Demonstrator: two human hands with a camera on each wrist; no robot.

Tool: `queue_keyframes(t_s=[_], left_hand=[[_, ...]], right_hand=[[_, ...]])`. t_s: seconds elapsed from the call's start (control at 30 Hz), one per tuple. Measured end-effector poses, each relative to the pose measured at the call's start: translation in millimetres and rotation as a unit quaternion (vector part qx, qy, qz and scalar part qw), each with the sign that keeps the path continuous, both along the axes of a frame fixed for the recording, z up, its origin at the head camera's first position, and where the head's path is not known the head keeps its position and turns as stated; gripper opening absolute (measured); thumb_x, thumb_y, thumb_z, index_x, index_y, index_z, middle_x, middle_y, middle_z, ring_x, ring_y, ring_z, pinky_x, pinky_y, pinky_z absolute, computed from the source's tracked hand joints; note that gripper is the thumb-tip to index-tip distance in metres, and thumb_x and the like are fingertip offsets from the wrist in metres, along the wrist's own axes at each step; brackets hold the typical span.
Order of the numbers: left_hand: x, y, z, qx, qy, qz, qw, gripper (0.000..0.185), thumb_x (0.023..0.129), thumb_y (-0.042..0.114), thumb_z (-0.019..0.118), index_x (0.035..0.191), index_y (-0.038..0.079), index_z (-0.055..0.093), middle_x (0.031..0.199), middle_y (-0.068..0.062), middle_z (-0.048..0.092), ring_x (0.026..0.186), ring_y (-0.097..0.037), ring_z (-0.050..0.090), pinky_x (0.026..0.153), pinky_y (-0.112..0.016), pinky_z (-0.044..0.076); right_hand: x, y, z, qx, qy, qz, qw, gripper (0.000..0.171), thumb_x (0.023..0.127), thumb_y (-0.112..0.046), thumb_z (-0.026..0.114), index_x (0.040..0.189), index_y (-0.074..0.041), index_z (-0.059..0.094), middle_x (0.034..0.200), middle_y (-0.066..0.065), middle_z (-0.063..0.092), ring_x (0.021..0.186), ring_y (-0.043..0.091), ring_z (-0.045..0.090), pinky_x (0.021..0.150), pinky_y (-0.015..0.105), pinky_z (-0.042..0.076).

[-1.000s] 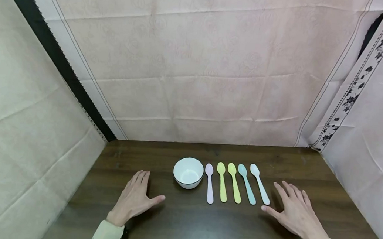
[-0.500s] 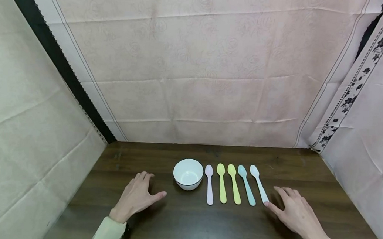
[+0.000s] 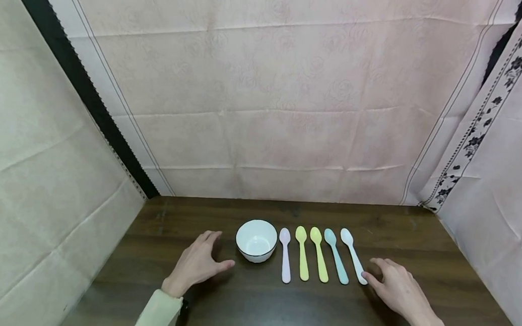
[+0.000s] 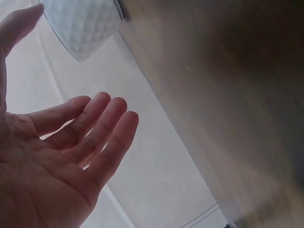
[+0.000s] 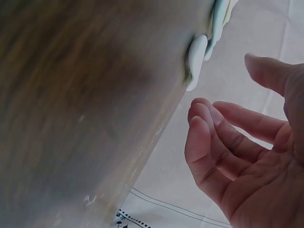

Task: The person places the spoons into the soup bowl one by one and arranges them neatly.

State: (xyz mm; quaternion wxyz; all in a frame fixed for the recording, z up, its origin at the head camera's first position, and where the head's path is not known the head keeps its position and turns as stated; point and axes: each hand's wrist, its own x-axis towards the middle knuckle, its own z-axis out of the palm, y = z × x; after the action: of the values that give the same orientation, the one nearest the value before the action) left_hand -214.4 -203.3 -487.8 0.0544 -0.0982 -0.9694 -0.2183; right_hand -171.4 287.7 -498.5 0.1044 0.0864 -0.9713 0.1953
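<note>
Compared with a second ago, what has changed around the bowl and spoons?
The left hand's grip has moved right, toward the bowl. The right hand's grip has curled inward a little, near the handle end of the rightmost spoon. Nothing was taken hold of or let go. The bowl and five spoons stayed put.

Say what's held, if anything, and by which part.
Nothing is held: the left hand is beside the bowl, the right hand near the white spoon.
</note>
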Motion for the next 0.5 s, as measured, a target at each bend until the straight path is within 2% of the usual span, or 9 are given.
queue_keyframes(t_s=[0.2, 0.5], left_hand=[[-7.7, 12, -0.4, 0.030, -0.020, -0.004, 0.9994, 0.106, 0.084, 0.058, 0.090, 0.162, 0.002, 0.047, 0.164, -0.024, 0.051, 0.147, -0.046, 0.056, 0.109, -0.067, 0.054], [-22.9, 26, -2.9, 0.063, -0.023, -0.009, 0.9977, 0.114, 0.081, 0.068, 0.087, 0.166, 0.005, 0.043, 0.169, -0.019, 0.048, 0.153, -0.043, 0.052, 0.116, -0.066, 0.050]], right_hand=[[-4.6, -2, -1.9, -0.003, -0.007, 0.004, 1.000, 0.032, 0.094, -0.019, 0.083, 0.115, 0.004, 0.075, 0.085, 0.001, 0.068, 0.077, 0.016, 0.062, 0.067, 0.043, 0.052], [-12.9, -4, -4.2, -0.012, -0.045, 0.008, 0.999, 0.016, 0.094, -0.016, 0.082, 0.098, -0.004, 0.073, 0.080, -0.001, 0.062, 0.072, 0.014, 0.053, 0.065, 0.037, 0.044]])
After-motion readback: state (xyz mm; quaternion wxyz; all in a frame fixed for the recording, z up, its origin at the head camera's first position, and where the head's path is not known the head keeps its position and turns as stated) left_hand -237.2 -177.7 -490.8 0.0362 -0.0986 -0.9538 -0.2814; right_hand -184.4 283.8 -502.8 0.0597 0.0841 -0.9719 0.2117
